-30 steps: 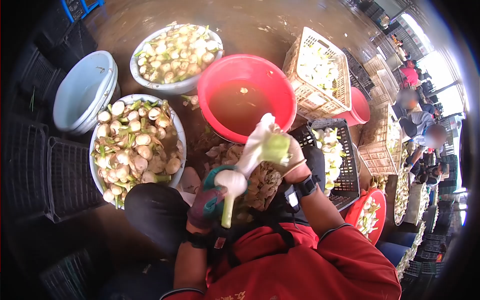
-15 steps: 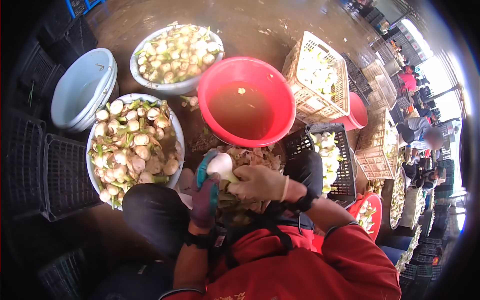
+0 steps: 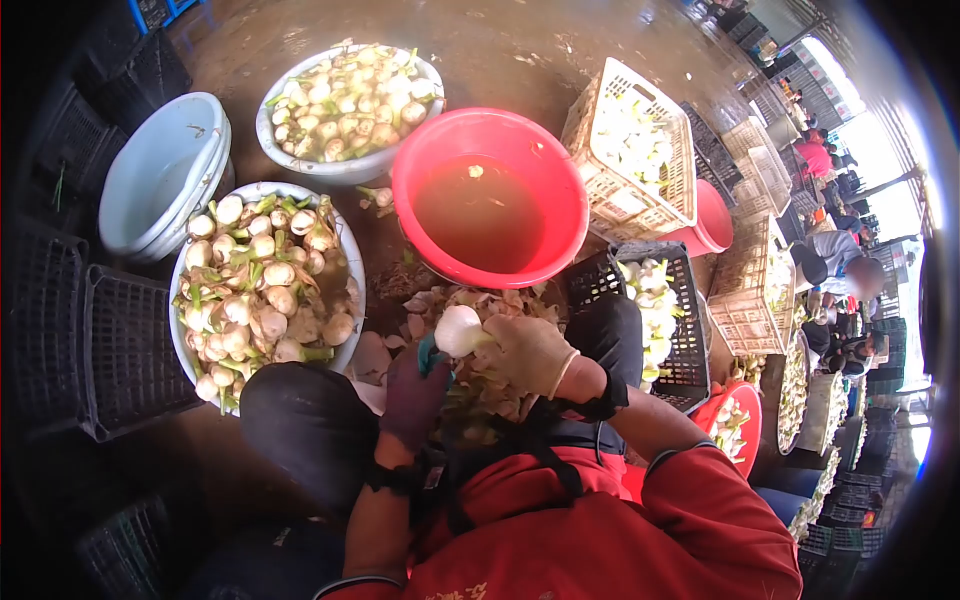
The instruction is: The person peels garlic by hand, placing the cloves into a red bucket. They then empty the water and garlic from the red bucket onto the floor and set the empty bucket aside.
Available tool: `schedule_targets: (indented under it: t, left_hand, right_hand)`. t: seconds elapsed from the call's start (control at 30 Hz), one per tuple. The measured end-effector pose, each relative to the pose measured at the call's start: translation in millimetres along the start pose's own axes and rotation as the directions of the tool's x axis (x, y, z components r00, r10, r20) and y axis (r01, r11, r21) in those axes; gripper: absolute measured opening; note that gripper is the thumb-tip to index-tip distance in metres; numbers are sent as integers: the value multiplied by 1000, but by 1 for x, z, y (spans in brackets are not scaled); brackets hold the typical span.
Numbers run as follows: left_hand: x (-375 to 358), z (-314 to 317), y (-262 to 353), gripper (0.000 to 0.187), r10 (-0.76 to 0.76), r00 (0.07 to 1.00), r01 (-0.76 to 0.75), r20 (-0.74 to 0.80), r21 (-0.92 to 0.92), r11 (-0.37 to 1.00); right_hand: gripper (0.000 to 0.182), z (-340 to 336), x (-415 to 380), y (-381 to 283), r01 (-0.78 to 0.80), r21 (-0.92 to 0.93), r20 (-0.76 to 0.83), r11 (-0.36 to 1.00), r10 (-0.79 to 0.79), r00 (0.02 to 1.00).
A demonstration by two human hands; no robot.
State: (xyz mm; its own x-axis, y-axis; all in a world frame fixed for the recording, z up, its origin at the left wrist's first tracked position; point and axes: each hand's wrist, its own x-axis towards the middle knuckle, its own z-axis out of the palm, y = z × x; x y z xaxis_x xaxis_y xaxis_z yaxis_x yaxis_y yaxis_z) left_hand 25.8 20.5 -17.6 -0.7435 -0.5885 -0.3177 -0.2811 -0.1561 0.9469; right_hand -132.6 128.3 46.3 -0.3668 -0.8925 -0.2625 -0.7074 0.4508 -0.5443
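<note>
A peeled-looking white bulb (image 3: 459,331) with a stem, like an onion or garlic bulb, is held over the space between my knees. My right hand (image 3: 527,355), in a pale glove, is closed around its stem end. My left hand (image 3: 414,388), in a purple and teal glove, has its fingers curled against the bulb's lower left side; part of its grip is hidden. Loose skins and peelings (image 3: 485,395) lie in a heap under both hands. Ahead stands a red basin (image 3: 578,215) of brownish water with a small pale piece floating in it.
Blue-white tubs of unpeeled bulbs stand left (image 3: 352,240) and at the back (image 3: 440,100), near stacked pale blue tubs (image 3: 115,200). A black crate (image 3: 693,345) and a cream crate (image 3: 625,205) hold white bulbs at right. Dark crates (image 3: 135,350) line the left. Other people are far right.
The bulb has moved slightly right and down with my right hand. My left hand has slid from cupping its upper left to its lower left side, fingers more curled.
</note>
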Motion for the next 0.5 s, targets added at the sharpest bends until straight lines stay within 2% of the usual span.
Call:
schedule_targets:
  t: [0.07,0.13,0.17,0.23,0.27,0.33,0.37,0.4,0.43,0.47,0.5]
  left_hand:
    - [1,2,-5,30,-3,999,3,-32,-1,1000]
    - [2,3,-11,28,124,987,-114,-105,97,989]
    - [2,3,-11,28,124,987,-113,-106,98,989]
    - [3,2,-9,23,183,969,-129,-166,293,948]
    - [3,2,-9,23,184,969,-129,-166,294,947]
    - [4,4,-9,15,165,956,-167,-244,14,986]
    - [2,2,-5,15,167,956,-168,-240,15,986]
    - [0,-2,1,12,10,989,-51,-151,-273,961]
    - [0,-6,4,9,-119,993,91,-19,-526,846]
    - [-1,-8,1,9,-116,993,90,-16,-526,846]
    - [-3,-11,-3,8,69,997,-77,-37,-326,942]
  right_hand:
    - [29,2,-1,-6,-22,13,5,1000,22,1000]
    - [30,2,-2,-13,-43,24,11,999,43,999]
    - [31,1,-2,-18,-83,4,36,997,82,996]
    - [32,2,-4,-20,-120,-15,61,993,121,991]
    - [30,5,-5,-18,-95,-24,44,995,96,994]
    - [27,6,-4,-8,-73,-31,24,997,74,997]
    - [26,2,-2,5,143,82,19,986,-145,989]
    - [25,-2,-2,16,350,188,-10,918,-355,935]
    - [25,-8,-4,22,348,185,-12,919,-352,936]
    - [20,-14,-5,28,173,483,90,859,-246,965]
    - [16,-17,-7,32,-38,713,220,700,-173,960]
